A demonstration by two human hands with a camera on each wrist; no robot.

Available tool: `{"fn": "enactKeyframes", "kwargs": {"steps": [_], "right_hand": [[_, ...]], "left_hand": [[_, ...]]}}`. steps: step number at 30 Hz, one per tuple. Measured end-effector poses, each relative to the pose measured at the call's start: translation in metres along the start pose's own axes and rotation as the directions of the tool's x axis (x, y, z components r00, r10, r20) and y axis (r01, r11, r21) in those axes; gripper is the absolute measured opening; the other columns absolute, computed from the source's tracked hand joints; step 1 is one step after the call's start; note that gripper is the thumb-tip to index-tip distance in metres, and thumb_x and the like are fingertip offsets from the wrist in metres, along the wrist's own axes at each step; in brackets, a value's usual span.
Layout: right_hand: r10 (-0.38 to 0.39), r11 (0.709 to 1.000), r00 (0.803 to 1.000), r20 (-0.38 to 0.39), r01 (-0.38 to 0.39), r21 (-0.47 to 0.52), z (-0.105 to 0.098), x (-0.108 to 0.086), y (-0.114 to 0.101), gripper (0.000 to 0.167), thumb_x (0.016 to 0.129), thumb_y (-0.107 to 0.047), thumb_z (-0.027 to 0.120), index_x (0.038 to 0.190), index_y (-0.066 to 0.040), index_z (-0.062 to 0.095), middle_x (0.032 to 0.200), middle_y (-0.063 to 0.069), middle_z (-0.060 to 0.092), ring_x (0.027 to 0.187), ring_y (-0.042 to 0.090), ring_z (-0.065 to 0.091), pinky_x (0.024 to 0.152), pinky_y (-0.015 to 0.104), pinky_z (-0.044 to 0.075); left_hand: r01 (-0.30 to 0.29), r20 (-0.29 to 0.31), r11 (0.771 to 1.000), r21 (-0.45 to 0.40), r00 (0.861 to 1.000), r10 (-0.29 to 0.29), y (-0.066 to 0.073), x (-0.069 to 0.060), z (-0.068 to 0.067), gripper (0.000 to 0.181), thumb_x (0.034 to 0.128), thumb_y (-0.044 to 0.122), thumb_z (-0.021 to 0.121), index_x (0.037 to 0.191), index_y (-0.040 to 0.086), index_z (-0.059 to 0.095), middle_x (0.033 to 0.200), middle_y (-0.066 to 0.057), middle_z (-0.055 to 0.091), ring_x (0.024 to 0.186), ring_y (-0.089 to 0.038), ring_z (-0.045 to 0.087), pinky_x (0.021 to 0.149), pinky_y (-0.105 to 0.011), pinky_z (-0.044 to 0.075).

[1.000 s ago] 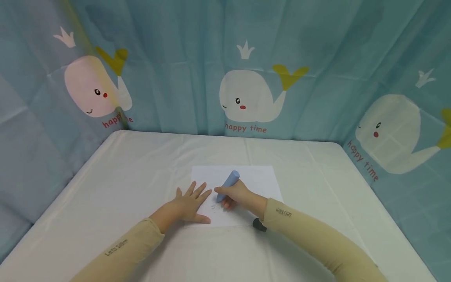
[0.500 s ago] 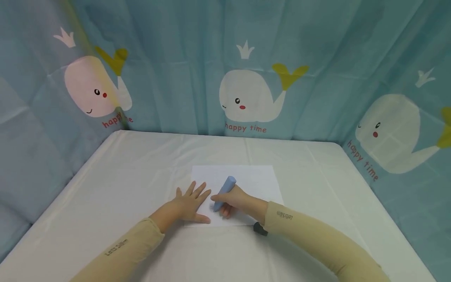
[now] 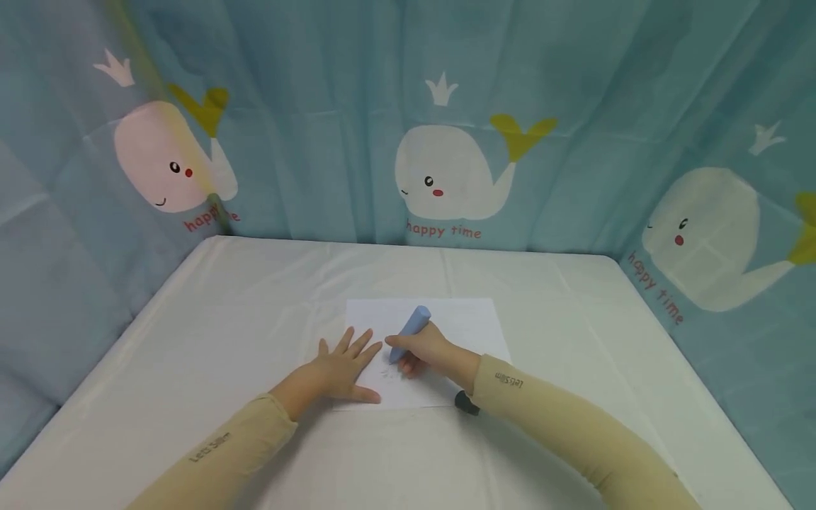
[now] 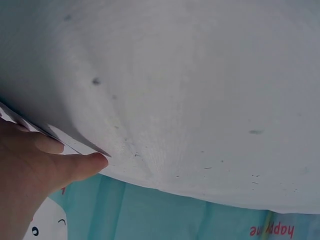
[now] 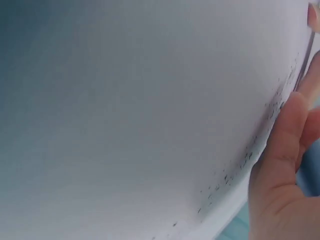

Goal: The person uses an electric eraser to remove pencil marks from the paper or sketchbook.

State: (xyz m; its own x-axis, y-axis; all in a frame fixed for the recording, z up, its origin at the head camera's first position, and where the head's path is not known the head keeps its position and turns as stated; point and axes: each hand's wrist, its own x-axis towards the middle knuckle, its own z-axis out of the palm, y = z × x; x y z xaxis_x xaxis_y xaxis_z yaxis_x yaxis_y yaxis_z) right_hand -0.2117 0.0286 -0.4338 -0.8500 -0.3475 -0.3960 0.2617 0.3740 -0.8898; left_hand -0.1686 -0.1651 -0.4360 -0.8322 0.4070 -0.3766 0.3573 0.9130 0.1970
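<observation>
A white sheet of paper (image 3: 455, 319) lies on the table. My left hand (image 3: 334, 372) rests flat on its left part with the fingers spread; in the left wrist view the thumb of that left hand (image 4: 60, 167) lies by the paper's edge. My right hand (image 3: 427, 347) pinches a thick light-blue pen-shaped stick (image 3: 411, 329), tilted, its narrow end down at the paper. Whether it is a marker or an eraser cannot be told. Small grey marks or crumbs (image 3: 389, 373) lie just below the tip. In the right wrist view, the blue stick (image 5: 311, 172) is mostly hidden behind my right hand (image 5: 285, 165).
A white cloth covers the table (image 3: 268, 283). Dark specks (image 5: 225, 180) dot the white surface in the right wrist view. Blue curtains (image 3: 319, 127) with whale prints stand along the back and sides. A small black device (image 3: 467, 403) sits under my right wrist.
My right hand first moved the blue stick toward me, then back away again over the same spot on the paper. The left hand has stayed in place.
</observation>
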Motion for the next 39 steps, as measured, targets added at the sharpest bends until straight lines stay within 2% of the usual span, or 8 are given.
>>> {"fn": "enactKeyframes", "kwargs": {"steps": [5,10,15,19,24,29,34,39], "right_hand": [[0.029,0.999,0.998,0.054,-0.026,-0.044,0.0018,-0.0027,0.0009,0.033,0.087,-0.023,0.073,0.096,0.004,0.057,0.052,0.007,0.059,0.040,0.011,0.055,0.045,0.025,0.051],[0.009,1.000,1.000,0.005,-0.009,0.004,0.0019,-0.0004,-0.0001,0.034,0.087,-0.024,0.073,0.098,0.003,0.054,0.053,0.007,0.059,0.040,0.010,0.055,0.044,0.024,0.051],[0.029,1.000,0.998,0.057,-0.028,-0.012,0.0029,-0.0016,0.0014,0.034,0.088,-0.025,0.073,0.098,0.003,0.056,0.053,0.008,0.060,0.040,0.012,0.056,0.045,0.025,0.052],[-0.003,1.000,1.000,0.015,0.003,0.026,0.0031,-0.0012,0.0016,0.033,0.088,-0.024,0.072,0.099,0.002,0.055,0.053,0.007,0.060,0.040,0.010,0.056,0.045,0.025,0.052],[0.018,1.000,0.998,0.064,-0.018,-0.009,0.0028,-0.0021,0.0025,0.032,0.088,-0.024,0.072,0.097,0.003,0.058,0.052,0.008,0.060,0.040,0.011,0.057,0.045,0.026,0.052],[-0.004,1.000,1.000,0.014,0.003,0.025,0.0036,-0.0020,0.0017,0.032,0.088,-0.024,0.073,0.096,0.002,0.056,0.053,0.007,0.060,0.040,0.010,0.056,0.045,0.025,0.052],[0.006,1.000,0.997,0.073,-0.005,-0.019,0.0037,-0.0033,0.0030,0.036,0.088,-0.027,0.072,0.100,0.004,0.057,0.056,0.007,0.061,0.043,0.011,0.058,0.049,0.027,0.054],[-0.005,1.000,1.000,0.019,0.005,0.017,0.0010,-0.0005,0.0048,0.040,0.088,-0.027,0.073,0.104,0.004,0.053,0.055,0.007,0.060,0.042,0.010,0.056,0.047,0.025,0.053]], "left_hand": [[0.003,0.005,1.000,-0.012,1.000,-0.003,0.0020,-0.0020,-0.0023,0.098,0.0836,0.066,0.060,0.155,0.012,0.021,0.162,-0.014,0.005,0.145,-0.044,-0.002,0.102,-0.077,0.008],[0.006,-0.006,1.000,0.000,1.000,-0.006,0.0006,-0.0023,-0.0010,0.098,0.0837,0.067,0.059,0.155,0.011,0.022,0.162,-0.015,0.006,0.145,-0.044,-0.001,0.101,-0.077,0.009],[0.019,-0.001,1.000,-0.012,1.000,-0.019,-0.0015,-0.0016,0.0008,0.098,0.0830,0.066,0.060,0.155,0.012,0.022,0.162,-0.014,0.006,0.145,-0.044,-0.002,0.101,-0.077,0.008],[0.011,-0.005,1.000,-0.012,1.000,-0.011,-0.0015,-0.0018,0.0012,0.099,0.0830,0.067,0.059,0.155,0.012,0.022,0.162,-0.014,0.006,0.145,-0.044,-0.002,0.101,-0.077,0.008],[0.015,0.003,1.000,-0.017,1.000,-0.015,-0.0007,-0.0027,0.0002,0.099,0.0831,0.067,0.060,0.155,0.012,0.022,0.162,-0.015,0.005,0.145,-0.044,-0.002,0.101,-0.077,0.008],[0.013,0.005,1.000,-0.009,1.000,-0.012,0.0000,-0.0036,-0.0007,0.099,0.0834,0.068,0.058,0.155,0.011,0.020,0.162,-0.015,0.005,0.145,-0.045,-0.002,0.101,-0.077,0.008],[0.014,0.004,1.000,-0.012,1.000,-0.014,-0.0023,-0.0028,0.0004,0.100,0.0825,0.067,0.060,0.155,0.011,0.021,0.162,-0.014,0.004,0.145,-0.045,-0.003,0.101,-0.077,0.009],[-0.013,-0.013,1.000,-0.015,1.000,0.013,-0.0046,0.0013,0.0029,0.100,0.0825,0.068,0.059,0.155,0.011,0.021,0.162,-0.014,0.004,0.145,-0.046,-0.003,0.100,-0.078,0.010]]}}
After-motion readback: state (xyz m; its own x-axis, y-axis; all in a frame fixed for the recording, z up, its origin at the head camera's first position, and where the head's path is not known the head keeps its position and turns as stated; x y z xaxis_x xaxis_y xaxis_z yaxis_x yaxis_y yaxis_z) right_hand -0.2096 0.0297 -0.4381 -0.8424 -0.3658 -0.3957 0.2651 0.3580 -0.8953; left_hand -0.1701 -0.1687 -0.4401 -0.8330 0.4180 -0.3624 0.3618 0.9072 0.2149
